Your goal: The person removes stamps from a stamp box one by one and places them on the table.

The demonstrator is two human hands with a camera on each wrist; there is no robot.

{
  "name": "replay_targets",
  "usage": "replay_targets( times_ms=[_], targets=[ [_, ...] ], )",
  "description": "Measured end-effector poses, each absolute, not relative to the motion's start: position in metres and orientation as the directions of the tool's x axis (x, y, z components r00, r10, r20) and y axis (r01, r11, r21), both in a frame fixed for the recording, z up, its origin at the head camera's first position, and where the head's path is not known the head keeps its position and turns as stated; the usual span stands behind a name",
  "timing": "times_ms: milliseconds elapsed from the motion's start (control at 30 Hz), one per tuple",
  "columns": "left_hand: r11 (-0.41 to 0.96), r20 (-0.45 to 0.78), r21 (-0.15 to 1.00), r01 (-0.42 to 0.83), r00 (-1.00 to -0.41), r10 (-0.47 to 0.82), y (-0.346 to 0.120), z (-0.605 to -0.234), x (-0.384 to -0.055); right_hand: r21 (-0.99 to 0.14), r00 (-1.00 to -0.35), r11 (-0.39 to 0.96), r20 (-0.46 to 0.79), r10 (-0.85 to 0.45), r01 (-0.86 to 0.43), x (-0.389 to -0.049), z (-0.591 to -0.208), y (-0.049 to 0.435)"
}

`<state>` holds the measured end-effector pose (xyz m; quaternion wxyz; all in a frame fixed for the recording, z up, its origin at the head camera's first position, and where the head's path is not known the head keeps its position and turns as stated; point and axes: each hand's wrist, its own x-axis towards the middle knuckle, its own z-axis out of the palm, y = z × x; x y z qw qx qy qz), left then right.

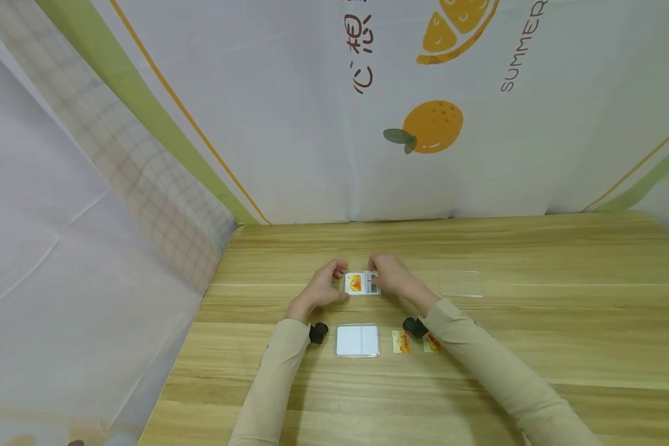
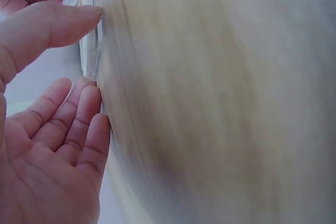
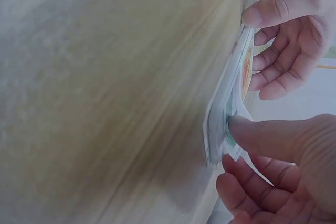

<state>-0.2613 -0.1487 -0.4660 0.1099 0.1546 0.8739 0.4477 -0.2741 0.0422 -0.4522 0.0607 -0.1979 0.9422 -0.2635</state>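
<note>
A small clear case (image 1: pixel 367 284) with a white insert lies on the table, an orange-and-yellow stamp (image 1: pixel 355 283) at its left side. My left hand (image 1: pixel 323 287) holds the case by its two long edges, thumb on the near one and fingertips on the far one. At the case's right end, my right hand (image 1: pixel 391 275) pinches a white, tooth-edged stamp with green print (image 3: pixel 231 139) between thumb and fingers. The right wrist view shows this stamp against the insert, partly covered by the thumb; whether it lies flat I cannot tell.
Nearer on the table (image 1: pixel 345 402) lies a second case (image 1: pixel 358 341) with a white insert. To its right are two orange-yellow stamps, one (image 1: pixel 401 342) in full view and one (image 1: pixel 432 344) partly behind the right forearm. A transparent cover (image 1: pixel 460 284) lies farther right. A printed curtain (image 1: pixel 290 124) hangs behind.
</note>
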Motion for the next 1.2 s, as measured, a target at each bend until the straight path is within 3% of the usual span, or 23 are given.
replay_targets(
  times_ms=[333,667,1200],
  targets=[
    [0.564,-0.063,0.809,0.169,-0.928,0.367,-0.149,-0.467,-0.261,-0.571,-0.915,0.748,0.014,-0.404,-0.339,-0.275,-0.456,0.044],
    [0.558,-0.048,0.81,0.18,-0.928,0.369,-0.149,-0.467,-0.261,-0.637,-0.915,0.67,0.153,-0.373,-0.38,-0.275,-0.465,0.048],
    [0.561,-0.056,0.811,0.168,-0.931,0.36,-0.148,-0.467,-0.262,-0.763,-0.96,0.604,0.075,-0.268,-0.228,-0.277,-0.465,0.053]
  ],
)
